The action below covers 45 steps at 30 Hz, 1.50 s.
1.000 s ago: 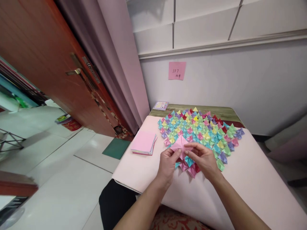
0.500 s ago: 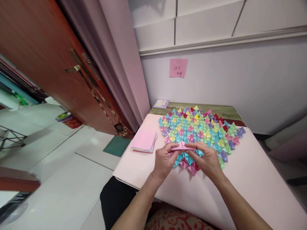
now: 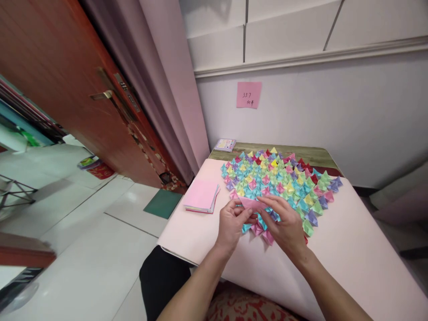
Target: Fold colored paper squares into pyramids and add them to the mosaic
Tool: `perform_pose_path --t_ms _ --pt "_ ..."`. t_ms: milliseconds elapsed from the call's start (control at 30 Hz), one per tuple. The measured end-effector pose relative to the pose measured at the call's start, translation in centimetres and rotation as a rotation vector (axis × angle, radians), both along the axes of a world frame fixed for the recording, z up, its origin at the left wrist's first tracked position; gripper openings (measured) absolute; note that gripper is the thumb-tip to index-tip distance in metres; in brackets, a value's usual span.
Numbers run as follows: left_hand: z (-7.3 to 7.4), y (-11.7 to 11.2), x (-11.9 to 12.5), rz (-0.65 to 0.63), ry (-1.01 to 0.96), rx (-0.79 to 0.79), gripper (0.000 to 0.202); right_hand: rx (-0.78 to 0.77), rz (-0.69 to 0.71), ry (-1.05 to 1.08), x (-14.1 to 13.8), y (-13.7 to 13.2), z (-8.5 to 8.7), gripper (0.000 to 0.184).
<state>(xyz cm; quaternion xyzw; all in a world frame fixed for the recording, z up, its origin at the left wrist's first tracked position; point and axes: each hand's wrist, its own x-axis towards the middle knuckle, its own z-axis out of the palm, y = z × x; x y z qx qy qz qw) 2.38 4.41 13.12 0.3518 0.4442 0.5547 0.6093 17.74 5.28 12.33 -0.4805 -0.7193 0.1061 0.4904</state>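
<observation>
My left hand [image 3: 232,221] and my right hand [image 3: 283,222] both pinch a small folded pink paper piece [image 3: 253,204], held just above the near edge of a large mat of several colourful folded paper pieces [image 3: 277,180]. The mat lies on a table covered with pale pink paper [image 3: 341,249]. Fingers of both hands are closed on the pink piece, left at its left end, right at its right end.
A stack of pink square paper sheets [image 3: 201,196] lies left of the mat. A small printed packet [image 3: 224,145] sits at the table's far left corner. A pink note [image 3: 248,94] is stuck on the wall. A brown door [image 3: 67,89] and curtain [image 3: 160,80] stand at left.
The pink piece, seen open and pointed a second ago, has been pressed flatter and narrower between my hands. My hands have shifted slightly toward each other; the view has tilted a little.
</observation>
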Motion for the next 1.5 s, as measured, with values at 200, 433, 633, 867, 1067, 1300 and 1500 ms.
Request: perform_pose_path --t_ms 200,433,633,867,1067,1300,1500 --pt "0.4 0.1 0.4 0.015 0.021 -0.015 0.044 0.277 -0.111 -0.272 0.1 0.0 -0.2 0.024" --pt "0.1 0.1 0.0 0.002 0.091 0.042 0.031 0.333 -0.14 -0.311 0.1 -0.9 0.8 0.015" --pt "-0.5 -0.7 -0.9 -0.032 0.597 0.359 0.032 -0.428 0.108 -0.002 0.7 -0.4 0.1 0.027" --pt "0.1 -0.8 -1.3 -0.309 0.348 0.21 0.048 -0.948 0.531 0.534 2.0 0.6 0.8 0.039" --pt "1.1 0.1 -2.0 -0.465 0.071 0.055 0.042 -1.036 0.686 0.604 3.1 0.7 2.4 0.031" --pt "1.3 0.3 -2.1 -0.548 -0.059 -0.084 0.034 -1.117 0.723 0.562 3.0 0.9 1.4 0.038" --pt "1.3 0.5 -2.1 -0.415 -0.015 -0.111 0.035 -1.05 0.628 0.628 2.4 1.0 1.8 0.04"
